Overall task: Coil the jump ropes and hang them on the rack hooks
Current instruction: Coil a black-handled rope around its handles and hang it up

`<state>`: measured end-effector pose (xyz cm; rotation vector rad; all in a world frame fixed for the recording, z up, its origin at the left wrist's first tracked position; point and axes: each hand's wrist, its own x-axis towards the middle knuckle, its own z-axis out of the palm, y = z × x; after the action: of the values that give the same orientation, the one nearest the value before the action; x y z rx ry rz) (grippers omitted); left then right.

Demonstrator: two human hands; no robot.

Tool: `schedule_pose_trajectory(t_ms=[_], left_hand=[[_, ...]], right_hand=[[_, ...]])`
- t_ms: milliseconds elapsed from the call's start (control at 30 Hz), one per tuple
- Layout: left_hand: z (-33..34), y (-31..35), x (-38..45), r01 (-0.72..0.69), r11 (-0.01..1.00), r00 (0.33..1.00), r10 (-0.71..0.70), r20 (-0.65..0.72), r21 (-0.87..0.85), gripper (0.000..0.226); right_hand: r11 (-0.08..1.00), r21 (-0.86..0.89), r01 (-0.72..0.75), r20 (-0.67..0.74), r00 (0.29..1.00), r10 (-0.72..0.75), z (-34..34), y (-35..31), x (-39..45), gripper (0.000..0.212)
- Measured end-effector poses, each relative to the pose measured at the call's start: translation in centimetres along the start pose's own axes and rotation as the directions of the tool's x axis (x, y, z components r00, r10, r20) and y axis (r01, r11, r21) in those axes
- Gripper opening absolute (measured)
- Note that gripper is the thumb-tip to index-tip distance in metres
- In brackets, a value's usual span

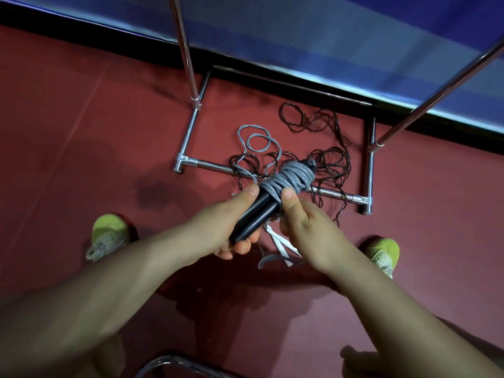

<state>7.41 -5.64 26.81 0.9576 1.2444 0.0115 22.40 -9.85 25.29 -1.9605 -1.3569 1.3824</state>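
My left hand grips the handles together; my right hand pinches the grey rope so its wraps stay tight.

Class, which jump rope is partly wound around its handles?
The grey rope, held in both hands; the dark ropes lie loose on the floor.

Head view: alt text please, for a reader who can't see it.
Two hands hold a grey jump rope wound round its black handles: left hand grips the handles, right hand steadies the coil. Dark ropes lie tangled on the red floor inside a chrome rack base.
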Motion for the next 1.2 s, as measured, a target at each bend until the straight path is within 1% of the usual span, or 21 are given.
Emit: schedule_pose_trajectory(t_ms=[100, 167, 333, 400, 533, 600, 667, 733, 833, 900, 967, 1033, 1100, 1200], left_hand=[[-0.2, -0.3, 0.4, -0.009, 1.000, 1.000, 0.009, -0.015, 0.028, 0.055], [-0.4, -0.5, 0.8, -0.047, 0.995, 0.998, 0.051, -0.036, 0.085, 0.057], [-1.1, -1.2, 1.3, -0.105, 0.976, 0.993, 0.112, -0.027, 0.190, 0.058], [-1.5, -1.7, 1.6, -0.130, 0.958, 0.989, 0.144, -0.039, 0.254, 0.062], [-2.3, -1.9, 1.9, -0.144, 0.924, 0.978, 0.187, -0.090, 0.354, 0.061], [-2.6, -1.8, 1.8, -0.148, 0.889, 0.958, 0.238, -0.160, 0.433, 0.056], [-3.0, -1.8, 1.7, -0.154, 0.835, 0.922, 0.314, -0.228, 0.528, 0.054], [-3.3, -1.7, 1.6, -0.164, 0.784, 0.893, 0.376, -0.248, 0.598, 0.055], [-3.5, -1.6, 1.6, -0.165, 0.734, 0.872, 0.421, -0.251, 0.658, 0.051], [-3.4, -1.4, 1.5, -0.148, 0.718, 0.870, 0.422, -0.257, 0.680, 0.047], [-3.3, -1.3, 1.3, -0.149, 0.728, 0.870, 0.418, -0.261, 0.670, 0.040], [-3.2, -1.3, 1.0, -0.164, 0.740, 0.874, 0.415, -0.251, 0.652, 0.036], [-3.2, -1.3, 1.1, -0.173, 0.756, 0.888, 0.396, -0.232, 0.631, 0.036], [-3.4, -1.2, 1.3, -0.168, 0.807, 0.922, 0.332, -0.200, 0.566, 0.036]], right_hand=[[0.998, 0.007, -0.060, 0.021, 0.998, 0.060, -0.5, 0.2, 0.2, 0.058], [0.996, -0.008, -0.089, 0.012, 0.996, 0.089, -0.6, 0.5, 0.3, 0.062], [0.998, 0.047, -0.047, 0.005, 0.999, 0.047, 0.0, 1.0, 0.5, 0.059], [0.994, 0.087, -0.063, 0.056, 0.997, 0.059, 0.2, 0.9, 0.6, 0.055], [0.949, 0.267, -0.168, 0.197, 0.973, 0.117, 0.6, 0.8, 0.6, 0.056], [0.908, 0.351, -0.228, 0.247, 0.958, 0.145, 0.6, 0.7, 0.6, 0.055], [0.864, 0.424, -0.273, 0.285, 0.945, 0.159, 0.7, 0.5, 0.6, 0.057], [0.838, 0.466, -0.284, 0.302, 0.941, 0.151, 0.8, 0.5, 0.7, 0.063], [0.820, 0.497, -0.284, 0.296, 0.944, 0.148, 0.8, 0.7, 0.8, 0.064], [0.819, 0.497, -0.288, 0.289, 0.944, 0.157, 0.8, 1.1, 0.9, 0.068], [0.825, 0.485, -0.291, 0.291, 0.943, 0.162, 1.0, 1.4, 1.1, 0.076], [0.823, 0.502, -0.265, 0.279, 0.951, 0.136, 1.2, 1.6, 1.2, 0.077], [0.829, 0.518, -0.213, 0.248, 0.964, 0.092, 1.3, 1.6, 1.2, 0.068], [0.865, 0.484, -0.130, 0.194, 0.980, 0.038, 1.2, 1.3, 0.9, 0.053]])
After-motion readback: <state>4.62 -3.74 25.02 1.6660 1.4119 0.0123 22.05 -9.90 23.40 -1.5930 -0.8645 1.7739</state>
